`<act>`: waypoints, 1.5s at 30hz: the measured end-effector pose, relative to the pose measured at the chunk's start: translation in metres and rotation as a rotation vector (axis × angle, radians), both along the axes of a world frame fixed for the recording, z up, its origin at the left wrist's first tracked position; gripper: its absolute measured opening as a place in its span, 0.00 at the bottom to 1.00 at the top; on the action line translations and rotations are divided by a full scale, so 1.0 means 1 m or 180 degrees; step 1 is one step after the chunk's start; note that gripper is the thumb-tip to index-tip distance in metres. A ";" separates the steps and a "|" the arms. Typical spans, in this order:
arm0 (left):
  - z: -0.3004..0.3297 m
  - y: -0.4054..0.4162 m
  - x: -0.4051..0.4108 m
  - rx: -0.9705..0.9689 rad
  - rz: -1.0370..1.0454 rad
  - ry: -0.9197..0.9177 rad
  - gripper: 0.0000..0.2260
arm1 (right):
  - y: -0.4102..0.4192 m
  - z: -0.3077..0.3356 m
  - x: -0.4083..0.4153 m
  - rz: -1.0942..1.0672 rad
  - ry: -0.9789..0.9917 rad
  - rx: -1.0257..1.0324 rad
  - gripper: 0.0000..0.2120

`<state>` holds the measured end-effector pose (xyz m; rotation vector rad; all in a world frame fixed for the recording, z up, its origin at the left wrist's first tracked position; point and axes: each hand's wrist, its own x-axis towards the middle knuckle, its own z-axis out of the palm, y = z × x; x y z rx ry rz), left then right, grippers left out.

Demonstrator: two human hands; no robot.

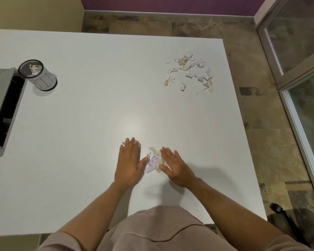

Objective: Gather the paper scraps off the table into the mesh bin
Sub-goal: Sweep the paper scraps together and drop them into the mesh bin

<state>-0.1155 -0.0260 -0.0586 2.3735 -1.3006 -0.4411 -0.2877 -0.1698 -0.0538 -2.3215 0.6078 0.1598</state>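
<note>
Corralling small torn pastel paper scraps (154, 161) between flat, open-fingered left hand (129, 163) and right hand (174, 168) — gripping nothing, presumably heaping for black mesh bin (37, 75).

Single head-worn view, wide-angle, looking steeply down — white table (98, 105) close below, floor (252, 142) beyond

The left hand (128, 163) lies flat over a few paper scraps (153, 161), so only bits peek past its fingertips. The right hand (174, 166) covers the edge of the same small pile. Inside the mesh bin (37, 75) some paper shows, too small to count. The grey tray (2, 107) is cut off by the left edge.
</note>
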 end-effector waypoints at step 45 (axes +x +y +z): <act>0.026 -0.009 -0.039 0.0735 -0.0025 0.1028 0.17 | 0.041 0.021 0.024 -0.0484 0.0962 -0.0237 0.26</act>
